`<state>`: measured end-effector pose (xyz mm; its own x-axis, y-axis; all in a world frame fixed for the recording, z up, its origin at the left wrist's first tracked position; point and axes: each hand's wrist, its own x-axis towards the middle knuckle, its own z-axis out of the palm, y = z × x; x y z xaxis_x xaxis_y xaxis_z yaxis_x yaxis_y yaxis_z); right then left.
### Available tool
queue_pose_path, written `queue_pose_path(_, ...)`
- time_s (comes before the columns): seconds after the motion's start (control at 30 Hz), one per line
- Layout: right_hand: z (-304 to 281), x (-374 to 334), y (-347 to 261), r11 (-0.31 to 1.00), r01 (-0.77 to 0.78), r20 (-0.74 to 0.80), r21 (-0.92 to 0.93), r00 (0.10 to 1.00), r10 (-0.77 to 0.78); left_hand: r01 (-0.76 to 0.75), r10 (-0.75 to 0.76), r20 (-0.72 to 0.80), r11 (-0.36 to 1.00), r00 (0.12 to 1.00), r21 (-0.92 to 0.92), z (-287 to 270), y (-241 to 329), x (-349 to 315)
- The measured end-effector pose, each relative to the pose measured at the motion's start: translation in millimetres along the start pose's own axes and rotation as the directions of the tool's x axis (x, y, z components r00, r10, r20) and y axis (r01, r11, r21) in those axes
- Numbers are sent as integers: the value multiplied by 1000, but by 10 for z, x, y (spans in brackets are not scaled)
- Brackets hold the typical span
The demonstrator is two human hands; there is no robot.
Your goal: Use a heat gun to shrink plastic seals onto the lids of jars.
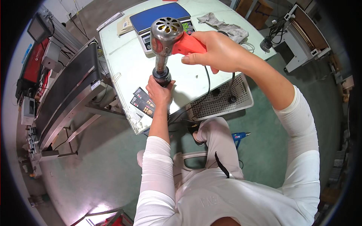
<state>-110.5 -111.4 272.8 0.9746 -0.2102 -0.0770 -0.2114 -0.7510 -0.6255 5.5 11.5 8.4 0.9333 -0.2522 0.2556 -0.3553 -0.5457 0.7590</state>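
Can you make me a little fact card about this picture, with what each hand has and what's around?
Right hand: holding the red handle of a metal tool, maybe a heat gun
Left hand: wrapped around a dark cylinder at the tool's lower end
Table: white, with a blue-topped scale and grey cloth
Beside table: pale basket with holes
Floor: blue tool

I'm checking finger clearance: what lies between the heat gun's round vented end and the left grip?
The head view shows a metal tube, then a black collar at the left grip.
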Motion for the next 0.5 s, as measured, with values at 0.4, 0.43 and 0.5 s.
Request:
queue_pose_path(0.4,-60,-5,4,998,-46,22,-35,999,47,6,-7,30,999,1000,38,-14,32,-11)
queue_pose_path(0.43,-68,-27,-1,999,-52,47,-2,998,52,-20,21,-4,998,1000,52,-6,2,-14)
queue_pose_path(0.5,-35,-23,3,999,-44,28,13,999,43,-17,17,-3,998,1000,55,-1,-32,-11)
